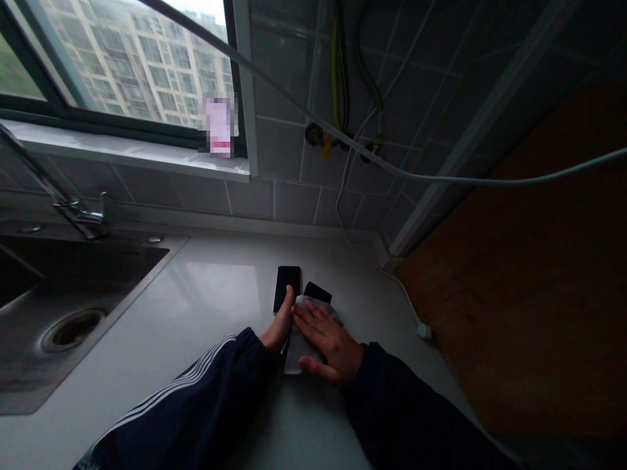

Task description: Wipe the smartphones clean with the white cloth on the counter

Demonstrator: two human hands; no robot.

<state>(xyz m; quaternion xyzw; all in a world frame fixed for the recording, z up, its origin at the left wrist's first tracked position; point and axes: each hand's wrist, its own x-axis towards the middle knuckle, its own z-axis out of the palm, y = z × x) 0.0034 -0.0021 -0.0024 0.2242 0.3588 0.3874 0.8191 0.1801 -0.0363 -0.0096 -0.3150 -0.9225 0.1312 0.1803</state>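
A pale, thin cloth or tissue (297,358) lies over a dark flat thing on the white countertop, with only a narrow dark edge showing at its left. My right hand (330,343) rests flat on the cloth, fingers stretched and thumb apart. Along the left side of the covered thing is my left hand (279,324), thumb pointing up; its other fingers are hidden, closed around that edge. Just beyond my left thumb lies a black-screened phone (288,279). A second dark, flat rectangular object (317,292) sticks out beyond the cloth, partly covered by it.
To the left is a steel sink (161,261) with a faucet (78,212). A white cable (416,176) crosses in front of the tiled wall, and another ends in a white plug (424,331) at the counter's right. A brown wooden panel (529,294) stands at the right.
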